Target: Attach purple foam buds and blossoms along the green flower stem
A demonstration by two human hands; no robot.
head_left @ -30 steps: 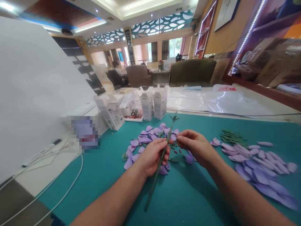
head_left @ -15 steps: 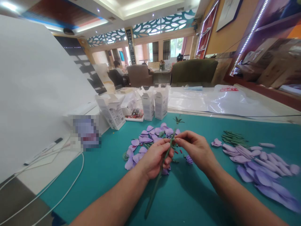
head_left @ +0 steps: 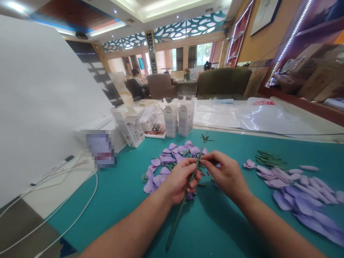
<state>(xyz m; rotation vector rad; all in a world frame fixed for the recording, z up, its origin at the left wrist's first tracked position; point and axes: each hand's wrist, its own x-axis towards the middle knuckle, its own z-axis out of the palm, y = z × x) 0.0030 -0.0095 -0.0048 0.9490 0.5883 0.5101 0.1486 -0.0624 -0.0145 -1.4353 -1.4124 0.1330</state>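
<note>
My left hand [head_left: 178, 182] is wrapped round a long green plastic flower stem [head_left: 176, 224], which slants from lower left to upper right. A leafy green star-shaped tip [head_left: 206, 138] tops the stem. My right hand [head_left: 225, 172] is closed in a pinch against the stem's upper part, right beside my left fingertips. Whatever small piece those fingers grip is hidden. Under and behind my hands lies a loose pile of purple petals [head_left: 164, 171], with small green and red bits among them.
On the green mat [head_left: 118, 200], green stem pieces [head_left: 271, 159] and long purple petals [head_left: 302, 204] lie to the right. Open white boxes [head_left: 170, 122] stand at the back near a plastic sheet [head_left: 223, 116]. White cables [head_left: 91, 197] run along the left.
The view has shifted slightly, so everything appears a little further right. My right hand has moved slightly, covering more of a small purple piece behind it; my left hand keeps its hold on the stem.
</note>
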